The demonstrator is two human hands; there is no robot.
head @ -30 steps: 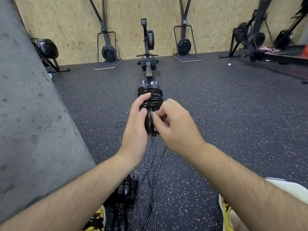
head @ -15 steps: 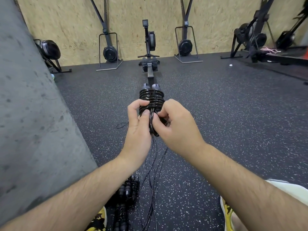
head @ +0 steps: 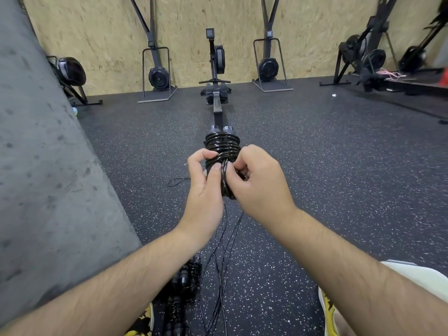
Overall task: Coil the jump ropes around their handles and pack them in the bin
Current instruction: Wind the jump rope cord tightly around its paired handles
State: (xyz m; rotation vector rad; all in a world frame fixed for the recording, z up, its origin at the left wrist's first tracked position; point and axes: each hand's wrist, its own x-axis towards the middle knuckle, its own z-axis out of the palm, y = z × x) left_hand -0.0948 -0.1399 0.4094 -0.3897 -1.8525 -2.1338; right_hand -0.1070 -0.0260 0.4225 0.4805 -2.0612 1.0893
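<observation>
I hold a black jump rope [head: 222, 146] in front of me, its cord wound in tight turns round two handles held side by side, grey caps pointing away. My left hand [head: 206, 190] grips the bundle from the left, thumb pressed on a lengthwise strand of cord. My right hand [head: 259, 183] pinches that same strand from the right. Loose black cords [head: 219, 263] trail on the floor below my hands. Coiled jump ropes [head: 184, 284] lie on the floor near my left foot. No bin is visible.
A grey concrete wall [head: 48, 178] stands close on my left. A rowing machine [head: 215, 88] stretches ahead on the speckled rubber floor, with other gym machines [head: 157, 73] along the wooden back wall. My yellow shoes [head: 327, 311] show at the bottom edge.
My left hand's fingers curled tighter round the bundle and its thumb slid onto the lengthwise strand. The bundle sits slightly lower in view; the right hand keeps its pinch.
</observation>
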